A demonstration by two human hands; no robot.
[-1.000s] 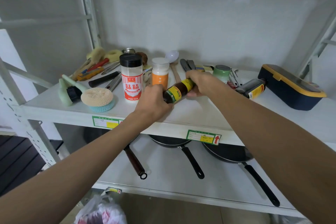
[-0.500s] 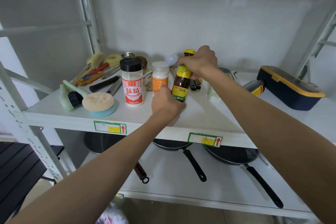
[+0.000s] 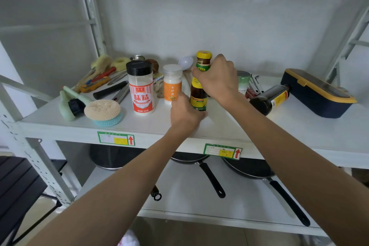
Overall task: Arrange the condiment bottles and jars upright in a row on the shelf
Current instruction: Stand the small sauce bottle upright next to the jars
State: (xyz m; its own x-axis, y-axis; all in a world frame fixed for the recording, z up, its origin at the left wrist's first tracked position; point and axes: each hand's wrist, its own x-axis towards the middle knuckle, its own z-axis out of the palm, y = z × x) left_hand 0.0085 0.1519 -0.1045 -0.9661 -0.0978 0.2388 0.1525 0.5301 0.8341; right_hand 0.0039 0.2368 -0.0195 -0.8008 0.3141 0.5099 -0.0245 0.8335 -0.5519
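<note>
A dark sauce bottle (image 3: 199,96) with a yellow cap stands upright on the white shelf (image 3: 229,126). My right hand (image 3: 217,80) grips its upper body and my left hand (image 3: 184,114) holds its base. To its left stand an orange-labelled jar (image 3: 172,84) and a tall red-labelled shaker (image 3: 141,88) with a black lid, forming a row. A second dark bottle (image 3: 269,99) lies on its side to the right. A pale green jar (image 3: 244,82) stands behind my right wrist, partly hidden.
Brushes, a scrubbing pad (image 3: 103,112) and several utensils crowd the shelf's left and back. A navy lunch box (image 3: 315,94) with yellow trim sits at the right. Frying pans (image 3: 247,170) rest on the lower shelf. Metal uprights frame both sides.
The sauce bottle went from lying tilted in both hands to standing upright on the shelf beside the orange jar. My right hand shifted to its upper part, my left to its base.
</note>
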